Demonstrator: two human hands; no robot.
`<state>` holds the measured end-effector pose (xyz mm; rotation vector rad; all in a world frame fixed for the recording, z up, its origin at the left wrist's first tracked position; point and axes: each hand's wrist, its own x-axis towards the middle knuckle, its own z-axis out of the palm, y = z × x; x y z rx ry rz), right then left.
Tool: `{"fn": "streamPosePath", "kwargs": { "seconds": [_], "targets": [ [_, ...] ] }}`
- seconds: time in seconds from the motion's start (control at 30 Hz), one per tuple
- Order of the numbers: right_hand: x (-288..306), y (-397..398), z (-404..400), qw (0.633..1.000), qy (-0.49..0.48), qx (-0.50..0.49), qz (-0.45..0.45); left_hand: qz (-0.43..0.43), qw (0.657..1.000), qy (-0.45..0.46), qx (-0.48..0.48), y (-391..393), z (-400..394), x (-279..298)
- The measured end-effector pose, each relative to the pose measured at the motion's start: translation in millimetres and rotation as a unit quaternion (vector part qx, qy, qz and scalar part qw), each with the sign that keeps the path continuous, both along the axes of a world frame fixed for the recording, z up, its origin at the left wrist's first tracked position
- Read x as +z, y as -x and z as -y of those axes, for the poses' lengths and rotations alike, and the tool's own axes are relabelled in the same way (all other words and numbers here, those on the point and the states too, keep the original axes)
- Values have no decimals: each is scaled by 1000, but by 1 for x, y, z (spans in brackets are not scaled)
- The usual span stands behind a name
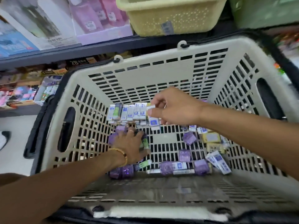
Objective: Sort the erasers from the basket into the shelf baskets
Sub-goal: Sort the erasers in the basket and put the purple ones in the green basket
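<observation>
A large cream shopping basket [155, 73] fills the view. On its floor a row of white-and-blue erasers [129, 111] stands against the far wall. Purple erasers [185, 155], yellow ones [211, 138] and more white-and-blue ones [220, 161] lie loose on the right and near side. My right hand [174, 107] pinches a white-and-blue eraser [153, 122] at the right end of the row. My left hand [131, 143] reaches down at the left, its fingers curled around a green-and-black eraser [143, 143] among purple ones.
A yellow shelf basket [171, 16] sits on the shelf above, with a green basket [265, 12] to its right. Boxed pink and blue goods [100, 20] fill the shelf on the left. A lower shelf with small packets [32, 88] lies left of the shopping basket.
</observation>
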<state>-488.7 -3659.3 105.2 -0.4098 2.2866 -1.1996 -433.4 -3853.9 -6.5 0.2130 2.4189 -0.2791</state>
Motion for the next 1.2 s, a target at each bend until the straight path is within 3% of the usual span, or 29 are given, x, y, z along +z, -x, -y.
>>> {"fn": "streamPosePath", "kwargs": {
  "seconds": [0.23, 0.4, 0.73, 0.8, 0.87, 0.97, 1.2],
  "targets": [
    [0, 4, -8, 1000, 13, -17, -22, -65, 993, -70, 64, -9, -29, -5],
    [-3, 4, -11, 999, 1, -21, -25, -51, 984, -164, -50, -22, -25, -10],
    [-6, 4, -13, 999, -7, -22, -29, -16, 982, -139, -128, -13, -17, -1],
    [-5, 5, -13, 999, -8, -21, -31, 11, 977, -188, -104, -4, -19, 7],
    [-4, 6, -13, 999, -7, -22, -27, 92, 962, -257, -22, 2, -25, 17],
    [-5, 6, -14, 999, -6, -25, -21, 236, 935, -261, 51, -2, -36, 24],
    [-5, 6, -12, 999, -7, -26, -21, 268, 937, -216, 66, -12, -32, 24]
  ]
}}
